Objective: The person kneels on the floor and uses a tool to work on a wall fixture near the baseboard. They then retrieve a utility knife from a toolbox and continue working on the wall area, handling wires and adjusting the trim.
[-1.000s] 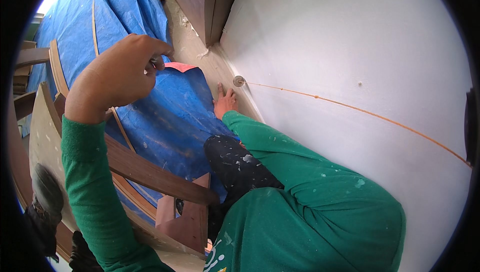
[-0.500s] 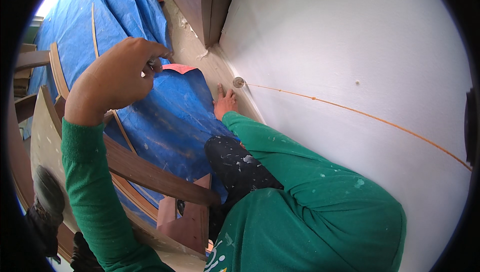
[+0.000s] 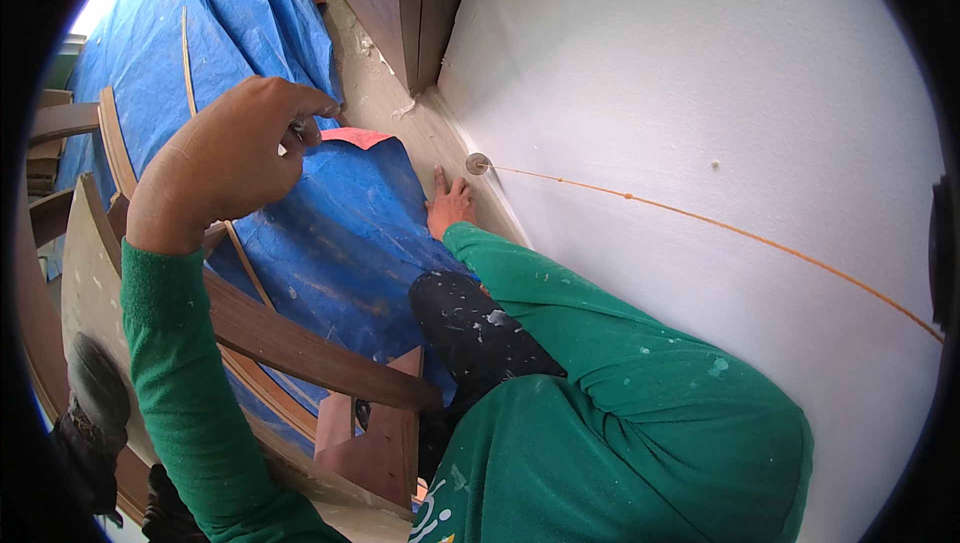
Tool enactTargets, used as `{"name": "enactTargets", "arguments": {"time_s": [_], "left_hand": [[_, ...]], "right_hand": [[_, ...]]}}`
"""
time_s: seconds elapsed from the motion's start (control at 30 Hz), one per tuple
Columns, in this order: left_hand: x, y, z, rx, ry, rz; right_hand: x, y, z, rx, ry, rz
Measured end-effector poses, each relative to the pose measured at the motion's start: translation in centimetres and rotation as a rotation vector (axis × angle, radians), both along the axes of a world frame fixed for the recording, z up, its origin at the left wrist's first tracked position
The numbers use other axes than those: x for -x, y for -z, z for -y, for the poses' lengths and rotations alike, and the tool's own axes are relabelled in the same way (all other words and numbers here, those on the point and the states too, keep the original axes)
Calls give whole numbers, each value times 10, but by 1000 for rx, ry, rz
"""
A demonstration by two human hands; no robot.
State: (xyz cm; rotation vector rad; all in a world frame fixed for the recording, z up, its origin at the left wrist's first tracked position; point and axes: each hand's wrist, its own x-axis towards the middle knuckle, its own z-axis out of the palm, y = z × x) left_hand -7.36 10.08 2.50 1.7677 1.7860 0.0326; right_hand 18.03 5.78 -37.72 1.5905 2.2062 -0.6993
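My left hand [image 3: 228, 158] is raised over the blue tarp, with its fingers curled and the tips pinched together. A small pale bit shows between them, too small to name. My right hand [image 3: 452, 211] lies low on the beige floor strip [image 3: 432, 138] at the tarp's edge, its fingers stretched out. Just beyond those fingertips is a round metal weight, like a plumb bob [image 3: 477, 164], close to the foot of the white wall. From it an orange string [image 3: 700, 220] with small knots runs up to the right. Neither hand touches the weight.
Blue tarp [image 3: 330, 243] covers much of the floor, with a red patch [image 3: 360, 137] folded up. Curved wooden pieces [image 3: 310, 338] stand at my left. The white wall [image 3: 720, 73] rises on the right; a wooden cabinet corner [image 3: 400, 3] stands ahead. A shoe [image 3: 95, 383] shows lower left.
My left hand has shifted very slightly to the left. The right hand, the weight and the string look the same.
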Motion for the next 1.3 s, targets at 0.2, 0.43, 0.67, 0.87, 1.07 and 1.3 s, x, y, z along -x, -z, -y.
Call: {"name": "enactTargets", "arguments": {"time_s": [0.2, 0.43, 0.67, 0.87, 1.07, 1.3], "left_hand": [[-1, 0, -1, 8, 5, -1], [-1, -1, -2, 10, 10, 26], [-2, -3, -2, 8, -2, 10], [-1, -2, -1, -8, 21, -12], [-2, -2, -1, 11, -1, 2], [-3, -3, -1, 2, -2, -5]], "right_hand": [[0, 3, 1, -15, 0, 5], [-1, 6, 2, -41, 14, -16], [-1, 6, 3, -32, 14, -25], [-1, 10, 4, -58, 5, -11], [0, 8, 4, -41, 14, -3], [0, 12, 6, -69, 19, -16]]}}
